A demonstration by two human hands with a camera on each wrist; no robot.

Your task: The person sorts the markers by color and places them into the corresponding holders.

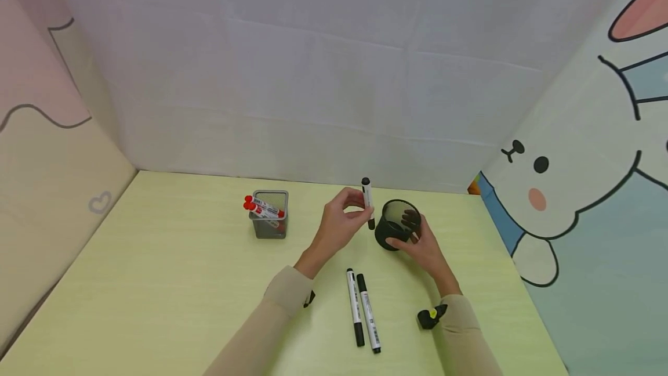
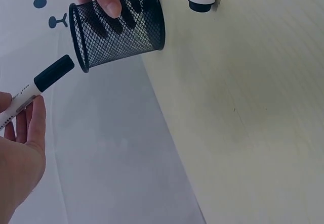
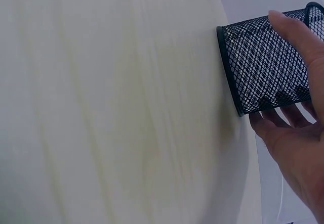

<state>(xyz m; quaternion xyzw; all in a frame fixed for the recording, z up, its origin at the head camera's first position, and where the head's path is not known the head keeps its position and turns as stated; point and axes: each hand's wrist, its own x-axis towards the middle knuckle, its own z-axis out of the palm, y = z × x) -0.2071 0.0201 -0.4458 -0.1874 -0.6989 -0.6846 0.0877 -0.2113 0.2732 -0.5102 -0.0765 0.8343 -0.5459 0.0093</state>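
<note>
My left hand [image 1: 340,222] pinches a white marker [image 1: 367,196] with black ends, held nearly upright just left of a round black mesh pen holder [image 1: 388,235]. In the left wrist view the marker's black cap [image 2: 54,73] points toward the holder's rim, with a gap between them. My right hand [image 1: 424,246] grips that holder from its right side, thumb on the near wall and fingers behind. The right wrist view shows the mesh wall [image 3: 268,64] between thumb and fingers. Two more black-and-white markers, a left one [image 1: 354,306] and a right one [image 1: 369,313], lie side by side nearer me.
A square grey mesh basket [image 1: 268,230] stands to the left, with red-capped markers [image 1: 263,208] leaning in it. A pale wall [image 1: 313,97] rises along the back edge of the yellowish table [image 1: 172,271]. A cartoon-printed cloth [image 1: 584,208] flanks the right side.
</note>
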